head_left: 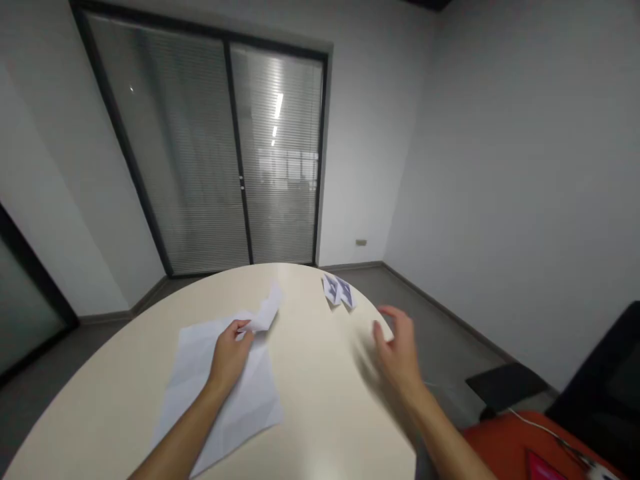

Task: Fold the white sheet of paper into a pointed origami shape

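Note:
A creased white sheet of paper [200,373] lies on the cream round table [320,400], its far corner curled up. My left hand [231,357] rests on the sheet and pinches that lifted corner between thumb and fingers. My right hand [397,350] hovers above the table's right edge, fingers apart and slightly blurred, holding nothing. A small folded paper piece with blue-grey print [339,291] sits near the table's far right edge, beyond my right hand.
A black chair [600,387] stands at the right, with an orange surface [505,447] and a white cable [545,430] at the lower right. Glass doors with blinds [215,153] fill the far wall. Grey floor surrounds the table.

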Demonstrator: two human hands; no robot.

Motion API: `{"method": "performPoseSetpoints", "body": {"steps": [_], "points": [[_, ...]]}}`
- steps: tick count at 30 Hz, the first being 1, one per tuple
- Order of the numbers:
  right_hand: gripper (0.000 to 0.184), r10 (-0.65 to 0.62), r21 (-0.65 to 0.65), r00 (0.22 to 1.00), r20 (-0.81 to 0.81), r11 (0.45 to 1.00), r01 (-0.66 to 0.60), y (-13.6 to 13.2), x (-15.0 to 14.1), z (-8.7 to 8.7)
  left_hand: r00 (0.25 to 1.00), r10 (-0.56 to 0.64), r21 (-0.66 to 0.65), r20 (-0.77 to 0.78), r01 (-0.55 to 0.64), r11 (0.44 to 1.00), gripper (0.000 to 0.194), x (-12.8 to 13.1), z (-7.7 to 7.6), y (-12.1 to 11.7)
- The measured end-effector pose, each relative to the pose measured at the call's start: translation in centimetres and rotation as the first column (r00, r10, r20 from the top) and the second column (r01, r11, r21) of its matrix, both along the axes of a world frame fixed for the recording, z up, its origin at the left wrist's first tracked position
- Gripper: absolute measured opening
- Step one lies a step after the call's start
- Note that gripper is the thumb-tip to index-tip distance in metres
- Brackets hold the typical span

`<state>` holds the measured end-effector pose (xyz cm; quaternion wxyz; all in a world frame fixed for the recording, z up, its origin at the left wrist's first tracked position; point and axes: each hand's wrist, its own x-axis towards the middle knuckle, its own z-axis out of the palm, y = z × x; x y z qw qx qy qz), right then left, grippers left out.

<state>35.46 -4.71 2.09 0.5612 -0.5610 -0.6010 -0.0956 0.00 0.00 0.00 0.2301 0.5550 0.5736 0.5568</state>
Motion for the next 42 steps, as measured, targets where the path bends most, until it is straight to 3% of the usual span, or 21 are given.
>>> {"method": "performPoseSetpoints", "body": {"steps": [2,5,7,10,14,16,22,25,28,30,34,39,42], "points": [[0.032,0.245,-0.105,0.943,0.224,0.968,-0.226,-0.2,-6.6,2.3,0.999,0.037,0.011,0.000,-0.037,0.999,0.026,-0.4,-1.0,-0.6],[0.051,0.454,-0.227,0.732,0.508,0.890,-0.395,-0.2,-14.7,4.0,0.998,-0.002,0.095,-0.069,0.009,0.995,0.017,-0.7,-1.5,-1.4],[0.059,0.513,-0.292,0.626,0.587,0.856,-0.428,0.5,-18.1,4.1,0.987,-0.012,0.167,-0.160,0.039,0.985,0.016,-1.0,-1.3,-1.7],[0.041,0.539,-0.375,0.589,0.602,0.842,-0.387,2.7,-20.8,3.2,0.960,0.002,0.240,-0.280,0.068,0.968,0.018,-1.6,-1.0,-1.7],[0.017,0.513,-0.400,0.629,0.584,0.856,-0.327,5.2,-21.5,1.1,0.958,0.024,0.235,-0.286,0.046,0.971,0.022,-2.1,-1.2,-1.4],[0.018,0.498,-0.390,0.649,0.575,0.864,-0.318,5.8,-21.3,0.2,0.960,0.041,0.212,-0.278,0.020,0.977,0.022,-2.0,-1.5,-1.2],[0.011,0.505,-0.366,0.600,0.621,0.863,-0.347,6.0,-21.0,-1.1,0.963,0.094,0.150,-0.252,-0.057,0.987,0.030,-1.5,-2.1,-0.5],[0.012,0.524,-0.371,0.586,0.618,0.851,-0.370,6.0,-21.0,-1.4,0.975,0.061,0.017,-0.213,-0.058,0.998,0.048,-1.7,-2.4,-0.1],[0.011,0.568,-0.415,0.583,0.581,0.823,-0.387,5.8,-21.0,-1.4,0.979,0.021,-0.040,-0.205,-0.030,0.999,0.048,-1.8,-2.5,0.0],[0.012,0.583,-0.434,0.627,0.516,0.810,-0.395,5.6,-20.9,-1.3,0.975,0.025,-0.029,-0.219,-0.032,0.999,0.044,-1.7,-2.4,-0.1],[0.032,0.593,-0.384,0.740,0.318,0.794,-0.472,4.9,-20.7,-0.8,0.969,0.030,-0.008,-0.244,-0.033,0.999,0.040,-1.4,-1.9,-0.4],[0.046,0.628,-0.371,0.750,0.208,0.760,-0.534,4.8,-20.4,-0.8,0.985,0.019,-0.013,-0.171,-0.021,1.000,0.037,-0.8,-1.5,-0.9],[0.039,0.647,-0.401,0.743,0.170,0.734,-0.547,4.9,-20.5,-1.1,0.994,-0.010,-0.036,-0.109,0.006,0.999,0.038,-0.7,-1.5,-1.0]]}}
